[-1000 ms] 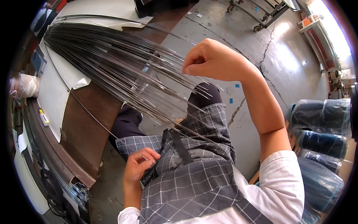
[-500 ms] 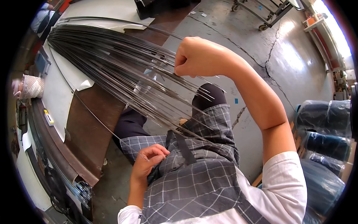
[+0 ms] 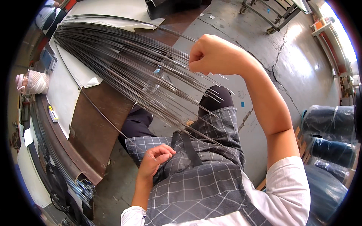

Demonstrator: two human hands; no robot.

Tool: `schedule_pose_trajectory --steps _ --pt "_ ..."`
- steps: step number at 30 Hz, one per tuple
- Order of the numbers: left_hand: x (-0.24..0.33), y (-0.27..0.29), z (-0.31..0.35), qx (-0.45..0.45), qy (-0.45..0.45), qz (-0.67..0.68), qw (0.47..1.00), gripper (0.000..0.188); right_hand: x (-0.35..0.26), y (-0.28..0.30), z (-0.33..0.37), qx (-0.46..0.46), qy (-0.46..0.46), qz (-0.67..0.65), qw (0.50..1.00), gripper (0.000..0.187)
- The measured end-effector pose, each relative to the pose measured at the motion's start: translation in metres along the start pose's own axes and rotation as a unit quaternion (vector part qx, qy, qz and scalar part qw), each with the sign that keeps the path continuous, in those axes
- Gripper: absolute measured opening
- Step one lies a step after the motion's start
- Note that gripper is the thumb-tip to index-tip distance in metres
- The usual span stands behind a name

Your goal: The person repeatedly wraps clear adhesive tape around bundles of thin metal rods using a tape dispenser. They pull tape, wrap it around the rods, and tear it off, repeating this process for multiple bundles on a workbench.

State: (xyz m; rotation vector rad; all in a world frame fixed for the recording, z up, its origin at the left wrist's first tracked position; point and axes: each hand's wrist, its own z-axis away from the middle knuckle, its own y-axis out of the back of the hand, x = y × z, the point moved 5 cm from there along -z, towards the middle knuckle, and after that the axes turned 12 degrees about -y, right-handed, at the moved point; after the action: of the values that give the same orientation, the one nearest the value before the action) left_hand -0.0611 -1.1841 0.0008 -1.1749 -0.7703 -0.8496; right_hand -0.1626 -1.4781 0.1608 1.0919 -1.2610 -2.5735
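A large bundle of thin dark metal rods [image 3: 124, 58] fans out from the far left across the table and over my lap. Their loose ends hang past the table's edge, above my knees. My right hand [image 3: 215, 54] is raised in a fist over the rod ends at the far side. One rod set apart from the bundle runs up to it; whether the fist grips it or covers it cannot be told. Low over my apron [image 3: 196, 180], my left hand [image 3: 155, 158] is closed, thumb against curled fingers. Anything in that pinch is too small to make out.
White sheets [image 3: 60, 98] and a brown board [image 3: 94, 116] cover the table. A wrapped jar-like container [image 3: 36, 82] stands at the left. Plastic-wrapped rolls [image 3: 328, 122] are stacked at right. A wheeled cart [image 3: 271, 17] stands on the cracked floor behind; another person [image 3: 47, 17] is at far left.
The whole view has shifted slightly, so most things sit further right. My right fist has moved a little to the right over the rod ends. The left hand keeps its pinch.
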Motion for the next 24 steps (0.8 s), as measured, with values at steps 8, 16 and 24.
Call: schedule_pose_trajectory --steps 8,16,24 --pt "-0.007 -0.005 -0.01 0.016 0.019 0.006 1.0 0.007 -0.015 -0.001 -0.025 0.063 0.126 -0.037 0.989 0.014" --pt "-0.009 -0.002 -0.007 0.016 0.002 0.025 1.0 0.007 -0.069 -0.009 -0.066 0.096 0.131 0.133 0.978 0.011" --pt "-0.011 0.02 0.019 0.071 -0.029 0.046 0.996 0.006 -0.086 -0.014 -0.07 0.114 0.128 0.204 0.964 0.013"
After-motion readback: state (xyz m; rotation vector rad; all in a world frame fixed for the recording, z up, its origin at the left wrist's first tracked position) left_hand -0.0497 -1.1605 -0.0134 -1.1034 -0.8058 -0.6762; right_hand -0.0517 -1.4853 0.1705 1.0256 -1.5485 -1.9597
